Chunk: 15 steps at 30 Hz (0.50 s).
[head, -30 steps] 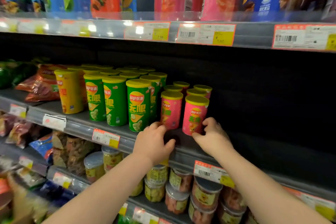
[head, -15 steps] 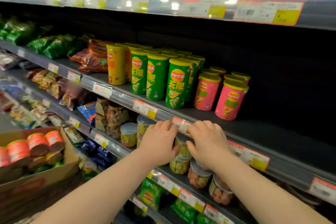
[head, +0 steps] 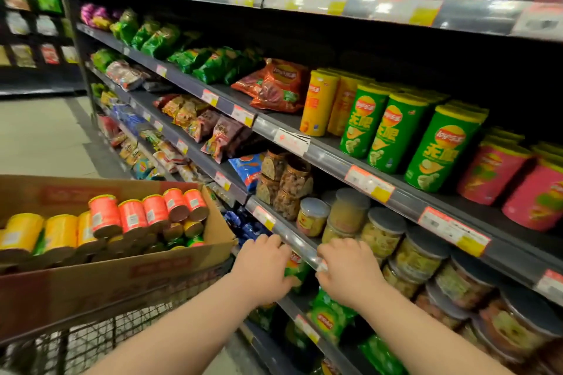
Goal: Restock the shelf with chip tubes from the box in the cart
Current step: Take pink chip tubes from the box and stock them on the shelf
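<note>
Cardboard box (head: 122, 283) of orange-red and yellow chip tubes (head: 131, 216) sat in wire cart (head: 91, 344), left of both hands | tubes lay on sides, dark base ends facing person | left hand (head: 262, 265) nearer; right hand (head: 350, 271) just beside it | both empty, fingers loosely curled

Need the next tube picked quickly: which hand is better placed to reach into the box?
Left, likely. The left hand is empty and nearer the box; the right hand is farther, at the shelf rail.

Head view, angled down-right along shelf (head: 396, 195), close.
</note>
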Motion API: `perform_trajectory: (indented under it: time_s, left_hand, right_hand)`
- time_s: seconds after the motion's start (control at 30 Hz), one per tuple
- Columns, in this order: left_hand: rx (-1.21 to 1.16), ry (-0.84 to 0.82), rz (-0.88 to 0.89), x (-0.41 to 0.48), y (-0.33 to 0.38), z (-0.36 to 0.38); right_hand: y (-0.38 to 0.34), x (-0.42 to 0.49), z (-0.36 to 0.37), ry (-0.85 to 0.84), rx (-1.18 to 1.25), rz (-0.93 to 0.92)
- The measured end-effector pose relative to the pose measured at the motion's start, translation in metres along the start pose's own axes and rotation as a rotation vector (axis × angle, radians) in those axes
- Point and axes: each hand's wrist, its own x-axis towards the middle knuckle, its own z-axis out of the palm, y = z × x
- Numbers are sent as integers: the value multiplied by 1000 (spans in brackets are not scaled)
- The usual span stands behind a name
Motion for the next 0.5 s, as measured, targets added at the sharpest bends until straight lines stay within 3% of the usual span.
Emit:
perform_trajectory:
  time_s: [0.5]
  left_hand:
    - [-52,-183,-302,-116,-167,45]
  right_hand:
    - [-173,66,21,-194,68,-211]
